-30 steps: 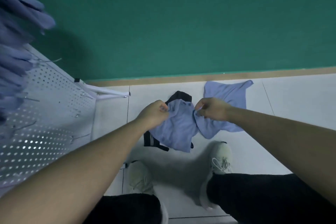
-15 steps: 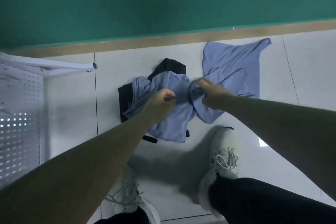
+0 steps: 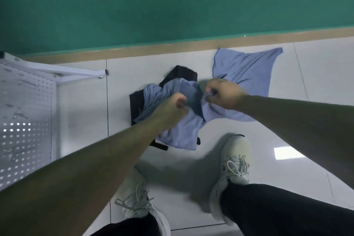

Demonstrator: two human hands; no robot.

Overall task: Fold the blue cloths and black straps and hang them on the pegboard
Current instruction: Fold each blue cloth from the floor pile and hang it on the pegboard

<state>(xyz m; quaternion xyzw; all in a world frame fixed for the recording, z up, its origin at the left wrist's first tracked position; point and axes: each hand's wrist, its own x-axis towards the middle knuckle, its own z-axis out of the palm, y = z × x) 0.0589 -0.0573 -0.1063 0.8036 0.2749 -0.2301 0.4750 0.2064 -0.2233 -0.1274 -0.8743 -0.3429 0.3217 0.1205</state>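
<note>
White tile floor (image 3: 316, 86), green wall. Both hands, left (image 3: 172, 107) and right (image 3: 222, 94), pinching blue cloth (image 3: 180, 132); second cloth (image 3: 247, 71), black straps (image 3: 137, 105) unfolded; pegboard (image 3: 24, 117) awaiting.

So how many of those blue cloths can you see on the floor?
2: one crumpled light-blue fabric cloth gripped by both hands over the black straps, one light-blue cloth spread flat by the wall. More may hide underneath.

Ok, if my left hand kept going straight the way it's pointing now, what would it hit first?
Probably the right hand. The left hand points up and to the right along its forearm, pinching the blue cloth, and the other fist sits just ahead. Depth is hard to judge.
</note>
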